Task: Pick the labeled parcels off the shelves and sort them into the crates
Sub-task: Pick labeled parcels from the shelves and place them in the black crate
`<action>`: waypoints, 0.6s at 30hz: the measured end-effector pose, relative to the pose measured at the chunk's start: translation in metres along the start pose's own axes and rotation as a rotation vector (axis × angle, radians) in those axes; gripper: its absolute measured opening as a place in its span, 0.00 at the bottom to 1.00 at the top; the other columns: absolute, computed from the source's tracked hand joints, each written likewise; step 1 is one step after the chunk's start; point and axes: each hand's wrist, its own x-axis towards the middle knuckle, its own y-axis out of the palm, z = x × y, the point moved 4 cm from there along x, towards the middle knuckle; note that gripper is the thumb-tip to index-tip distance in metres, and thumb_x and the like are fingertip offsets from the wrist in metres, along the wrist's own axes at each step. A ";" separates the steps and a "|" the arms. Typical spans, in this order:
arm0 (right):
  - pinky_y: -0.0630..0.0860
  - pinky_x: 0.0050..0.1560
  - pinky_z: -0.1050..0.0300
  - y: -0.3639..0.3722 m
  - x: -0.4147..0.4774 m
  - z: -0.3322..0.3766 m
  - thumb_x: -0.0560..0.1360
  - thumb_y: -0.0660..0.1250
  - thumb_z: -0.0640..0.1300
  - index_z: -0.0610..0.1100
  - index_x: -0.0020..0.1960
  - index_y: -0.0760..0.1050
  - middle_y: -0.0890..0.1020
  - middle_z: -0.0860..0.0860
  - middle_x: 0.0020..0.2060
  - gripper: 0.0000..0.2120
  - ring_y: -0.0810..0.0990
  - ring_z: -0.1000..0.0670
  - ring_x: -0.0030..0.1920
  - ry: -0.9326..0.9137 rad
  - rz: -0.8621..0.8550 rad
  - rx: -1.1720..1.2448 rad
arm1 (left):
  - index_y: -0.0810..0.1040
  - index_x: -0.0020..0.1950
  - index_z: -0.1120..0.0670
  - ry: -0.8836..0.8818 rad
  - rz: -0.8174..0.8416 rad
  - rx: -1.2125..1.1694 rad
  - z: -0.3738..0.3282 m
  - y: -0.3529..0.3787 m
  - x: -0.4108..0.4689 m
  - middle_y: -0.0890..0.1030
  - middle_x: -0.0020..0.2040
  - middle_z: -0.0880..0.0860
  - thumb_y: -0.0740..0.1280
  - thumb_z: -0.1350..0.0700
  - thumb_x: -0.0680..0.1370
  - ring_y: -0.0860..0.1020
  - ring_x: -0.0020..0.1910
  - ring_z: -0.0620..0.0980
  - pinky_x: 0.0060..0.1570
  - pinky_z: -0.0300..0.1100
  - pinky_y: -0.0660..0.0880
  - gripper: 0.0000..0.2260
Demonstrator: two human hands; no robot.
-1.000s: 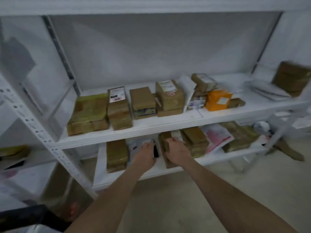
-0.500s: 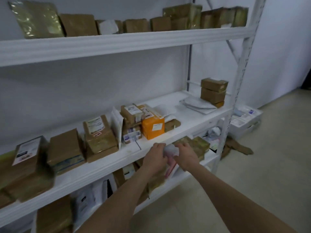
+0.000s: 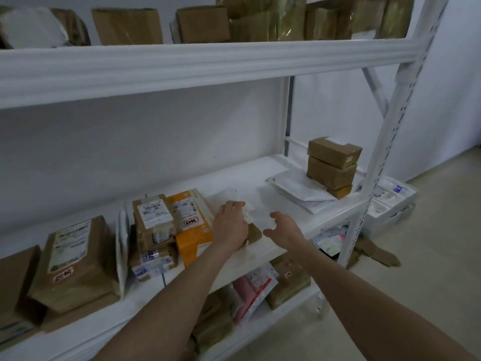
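Observation:
My left hand (image 3: 230, 222) lies on a crinkled white plastic parcel (image 3: 247, 213) on the middle shelf (image 3: 270, 175), its fingers curled over the parcel's far edge. A small brown parcel (image 3: 255, 234) shows just under the hand's right side. My right hand (image 3: 282, 227) hovers beside it over bare shelf, fingers spread, holding nothing. Left of my hands stand an orange box (image 3: 192, 230) and a labeled brown parcel (image 3: 153, 217).
A stack of brown boxes (image 3: 333, 162) and white mailers (image 3: 299, 191) sit at the shelf's right end by the upright post (image 3: 385, 152). A big labeled brown parcel (image 3: 75, 261) lies far left. A pink parcel (image 3: 250, 290) fills the lower shelf; a white tray (image 3: 390, 201) sits on the floor.
My view and both hands rose from the lower shelf to the middle shelf and shifted right. The left hand now rests on the white parcel; the right hand has spread open.

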 end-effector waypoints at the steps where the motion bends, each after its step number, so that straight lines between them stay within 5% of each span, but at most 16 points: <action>1: 0.72 0.64 0.52 -0.002 0.012 0.000 0.77 0.67 0.49 0.44 0.75 0.60 0.68 0.44 0.70 0.30 0.72 0.44 0.66 0.000 0.021 0.031 | 0.65 0.72 0.52 -0.023 -0.009 0.012 0.002 0.001 0.007 0.67 0.71 0.53 0.60 0.59 0.78 0.65 0.70 0.54 0.67 0.48 0.66 0.22; 8: 0.68 0.68 0.48 0.001 0.085 0.030 0.77 0.66 0.50 0.40 0.76 0.57 0.67 0.43 0.72 0.33 0.69 0.43 0.70 -0.083 0.138 0.192 | 0.64 0.73 0.53 -0.232 -0.054 0.153 0.028 -0.004 0.033 0.66 0.71 0.55 0.60 0.59 0.76 0.65 0.70 0.55 0.65 0.49 0.68 0.24; 12: 0.67 0.65 0.51 0.005 0.106 0.036 0.77 0.67 0.50 0.37 0.76 0.54 0.64 0.41 0.73 0.35 0.67 0.41 0.71 -0.137 0.232 0.244 | 0.64 0.73 0.56 -0.381 0.066 0.213 0.039 0.000 0.031 0.65 0.71 0.58 0.60 0.57 0.78 0.65 0.69 0.58 0.67 0.48 0.66 0.22; 18: 0.68 0.65 0.52 0.006 0.131 0.029 0.76 0.68 0.49 0.36 0.75 0.55 0.65 0.41 0.72 0.35 0.67 0.41 0.70 -0.071 0.328 0.342 | 0.58 0.76 0.58 -0.383 0.169 0.278 0.043 0.002 0.017 0.57 0.77 0.55 0.59 0.57 0.80 0.58 0.75 0.54 0.72 0.44 0.59 0.25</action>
